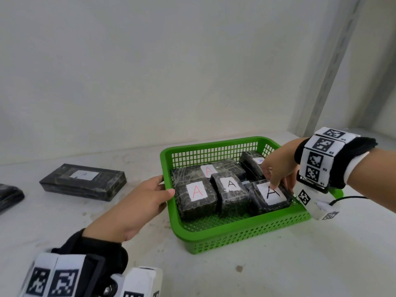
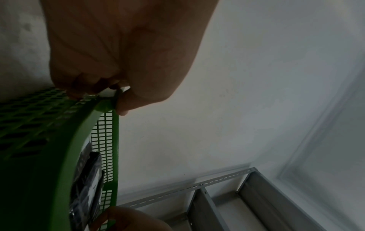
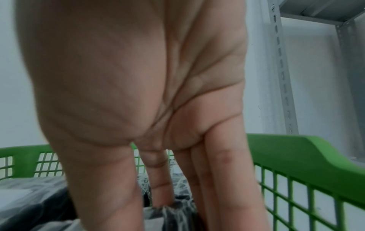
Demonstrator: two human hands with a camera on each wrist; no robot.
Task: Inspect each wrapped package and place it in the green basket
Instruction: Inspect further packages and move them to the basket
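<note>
Left hand (image 1: pixel 137 202) gripping green basket (image 1: pixel 235 230) rim, right hand (image 1: pixel 278 168) fingers extended onto package (image 1: pixel 271 196) labelled "A"

We are seeing soft, even light in the head view, brightest on the white wall (image 1: pixel 150 61) behind the green basket (image 1: pixel 214 236); the basket is casting only a faint shadow on the shelf surface (image 1: pixel 278 264). The wrap on the packages (image 1: pixel 231 189) is giving small glints. Straight lines are bending toward the edges. The left wrist view is running dim and grainy, the left hand (image 2: pixel 118 54) showing as a dark shape against the paler wall. The right wrist view is looking brighter, yet the right hand (image 3: pixel 148 93) is smearing out of focus.
</note>
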